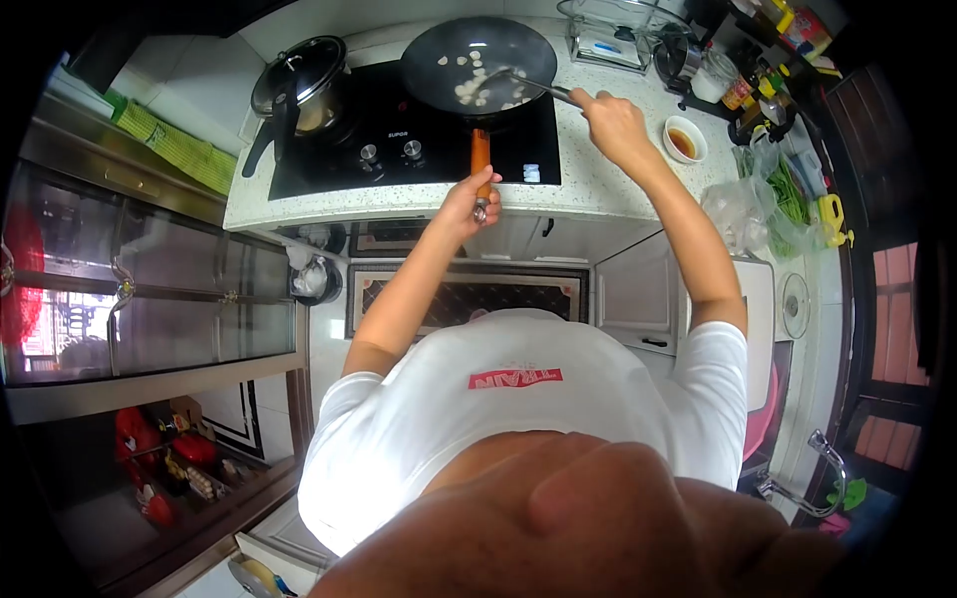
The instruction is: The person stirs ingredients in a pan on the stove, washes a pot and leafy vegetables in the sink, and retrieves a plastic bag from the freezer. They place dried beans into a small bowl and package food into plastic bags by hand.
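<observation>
A dark wok point(429, 85) stands on the right side of the black cooktop point(329, 164). Pale, thin round slices point(467, 92) lie in it, several bunched near the middle and others scattered. My left hand point(469, 202) is wrapped round the wok's wooden handle point(480, 149), which points toward me. In my right hand point(610, 122) is the handle of a spatula point(543, 88). Its head reaches into the wok among the slices, and I cannot make out its full shape.
A lidded pot point(302, 85) stands left of the wok. On the right counter are a white bowl point(685, 140) of brown liquid, bagged green vegetables point(786, 199), and seasoning bottles point(740, 92). A wire rack point(608, 50) stands behind. The sink tap point(827, 463) is at lower right.
</observation>
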{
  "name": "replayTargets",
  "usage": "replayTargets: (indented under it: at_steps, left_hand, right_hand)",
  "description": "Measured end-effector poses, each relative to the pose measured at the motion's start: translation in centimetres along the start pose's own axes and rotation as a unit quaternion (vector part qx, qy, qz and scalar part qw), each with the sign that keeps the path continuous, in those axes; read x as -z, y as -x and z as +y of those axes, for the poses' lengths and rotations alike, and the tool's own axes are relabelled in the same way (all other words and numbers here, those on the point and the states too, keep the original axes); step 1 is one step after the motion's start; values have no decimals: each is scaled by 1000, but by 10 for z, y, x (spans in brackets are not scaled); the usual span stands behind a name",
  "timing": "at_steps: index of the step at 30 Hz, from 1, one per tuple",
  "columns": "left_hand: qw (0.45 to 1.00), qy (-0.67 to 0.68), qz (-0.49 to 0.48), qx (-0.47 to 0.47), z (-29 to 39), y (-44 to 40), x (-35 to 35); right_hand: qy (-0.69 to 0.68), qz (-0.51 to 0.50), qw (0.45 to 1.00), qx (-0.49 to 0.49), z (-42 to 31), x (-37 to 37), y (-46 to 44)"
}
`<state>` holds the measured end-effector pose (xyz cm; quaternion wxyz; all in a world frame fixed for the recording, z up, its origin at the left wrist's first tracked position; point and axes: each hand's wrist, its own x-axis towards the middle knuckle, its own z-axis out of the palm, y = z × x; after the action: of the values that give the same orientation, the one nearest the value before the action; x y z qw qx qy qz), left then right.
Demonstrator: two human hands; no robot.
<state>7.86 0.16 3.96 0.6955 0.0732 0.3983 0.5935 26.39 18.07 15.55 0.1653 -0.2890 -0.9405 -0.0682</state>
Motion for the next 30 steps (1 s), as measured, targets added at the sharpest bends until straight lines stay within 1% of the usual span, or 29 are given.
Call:
replayTargets:
  at_steps: [5,8,12,13,14,16,17,19,20,21,22,23,24,25,26,27,28,29,30]
  left_hand:
    - [1000,-9,-2,1,0,1,3]
    - [1000,-11,-3,1,1,0,4]
    - [1000,-7,-1,-15,-1,-2,3]
    - [1000,-5,-1,-22,-2,-2,4]
    - [999,-7,9,-32,-2,-2,4]
    - [999,-15,27,-43,-3,-2,1]
    - [999,-8,16,-44,-4,-4,2]
    - [998,-9,12,-61,-11,-9,7]
    - [998,-12,0,-60,-13,-9,9]
    - [998,-36,20,-55,-13,-6,9]
    - [993,-67,-17,-99,-14,-1,9]
    - [996,-47,-48,-65,-12,5,10]
    - [997,40,-67,-23,-11,6,14]
    - [993,91,-78,-20,-16,6,19]
    - [986,146,-81,-14,-21,-8,39]
    - [979,143,-142,-11,-28,-26,68]
    - [988,124,-88,-27,-36,-33,79]
    - [995,91,27,-2,-46,-35,79]
    - [989,53,140,15,-58,-38,79]
  right_hand:
    - [-49,85,991,-90,-15,-61,-43]
    - [-74,119,985,-105,-31,-88,-62]
    - [-65,72,992,-85,-55,-94,-59]
    - [-65,37,993,-95,-59,-91,-53]
    - [-70,34,992,-97,-61,-90,-45]
    - [-78,26,990,-112,-61,-87,-25]
    - [-106,10,987,-120,-60,-81,-14]
    - [-163,45,978,-124,-60,-72,6]
    - [-185,66,971,-138,-61,-69,21]
    - [-212,133,958,-137,-62,-71,38]
    - [-223,201,944,-140,-60,-72,56]
    - [-237,184,933,-198,-64,-64,87]
    - [-253,174,919,-247,-64,-57,111]
    - [-251,154,911,-289,-59,-64,140]
    - [-256,138,901,-323,-53,-75,179]
    - [-253,140,879,-379,-49,-74,229]
    - [-258,144,860,-416,-45,-75,266]
    - [-267,149,841,-447,-40,-79,299]
    - [-252,161,795,-528,-40,-81,342]
